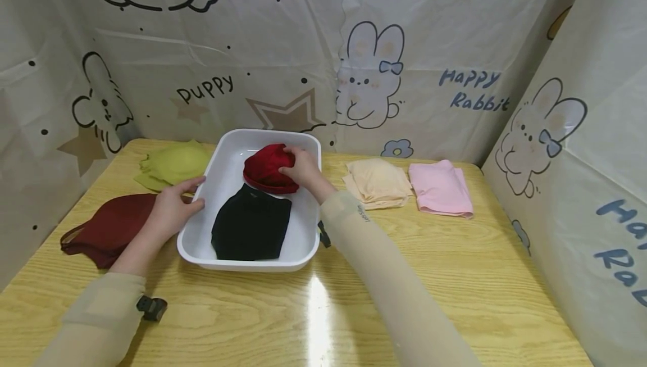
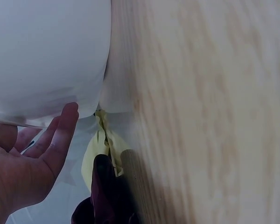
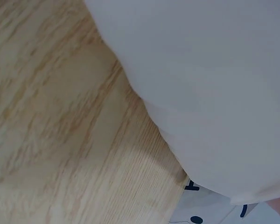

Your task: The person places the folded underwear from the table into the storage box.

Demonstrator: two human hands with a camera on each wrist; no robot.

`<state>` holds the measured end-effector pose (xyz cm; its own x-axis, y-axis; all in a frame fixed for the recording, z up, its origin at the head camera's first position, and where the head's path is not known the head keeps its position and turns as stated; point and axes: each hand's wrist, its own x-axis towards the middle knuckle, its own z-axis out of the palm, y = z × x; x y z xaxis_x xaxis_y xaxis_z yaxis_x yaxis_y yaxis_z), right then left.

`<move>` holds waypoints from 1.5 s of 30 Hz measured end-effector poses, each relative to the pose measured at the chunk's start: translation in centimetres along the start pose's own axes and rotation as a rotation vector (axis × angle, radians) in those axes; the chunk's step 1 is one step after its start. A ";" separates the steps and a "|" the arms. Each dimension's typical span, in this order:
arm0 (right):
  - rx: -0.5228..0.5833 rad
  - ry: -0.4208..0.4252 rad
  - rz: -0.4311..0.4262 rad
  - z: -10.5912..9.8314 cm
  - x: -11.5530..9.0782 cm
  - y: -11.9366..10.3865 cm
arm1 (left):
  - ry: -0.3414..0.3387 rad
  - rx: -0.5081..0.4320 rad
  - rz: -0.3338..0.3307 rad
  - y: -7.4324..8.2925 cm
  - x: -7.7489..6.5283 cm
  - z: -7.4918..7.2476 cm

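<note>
A white plastic basin stands on the table. My left hand holds its left rim; in the left wrist view the fingers lie along the outer wall. Inside, toward the back, is a red folded garment with a domed, rumpled top. My right hand pinches the right side of this garment between thumb and fingers. In front of it a black folded garment lies flat on the basin floor. The basin's side fills much of the right wrist view and hides nearly all of the right hand.
Left of the basin lie a dark red bra with a thin strap and a yellow-green cupped garment. To the right are a beige folded garment and a pink folded one. Printed cloth hangs behind the wooden table.
</note>
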<state>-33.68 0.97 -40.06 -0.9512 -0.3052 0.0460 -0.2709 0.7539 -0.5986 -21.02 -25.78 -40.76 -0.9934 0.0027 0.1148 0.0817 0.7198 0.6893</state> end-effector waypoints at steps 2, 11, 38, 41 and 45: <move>0.010 0.014 0.004 0.0 -0.1 0.0 | 0.002 -0.004 0.002 0.1 0.0 0.1; -0.100 0.059 -0.025 0.1 -0.6 -0.8 | 0.009 -0.005 0.003 -0.1 -0.1 0.0; 0.046 -0.047 -0.205 -5.8 -2.4 -3.1 | -0.007 -0.003 -0.014 -0.2 0.1 0.0; 0.054 -0.041 -0.216 -6.5 -2.9 -3.3 | -0.005 -0.005 -0.010 -0.2 0.1 0.1; 0.048 -0.035 -0.228 -7.7 -3.5 -3.5 | -0.002 -0.004 -0.001 -0.3 0.1 0.2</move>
<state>-30.49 3.84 -31.99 -0.8603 -0.4849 0.1571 -0.4698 0.6347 -0.6136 -21.15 -25.90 -41.08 -0.9936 0.0034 0.1130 0.0813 0.7168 0.6926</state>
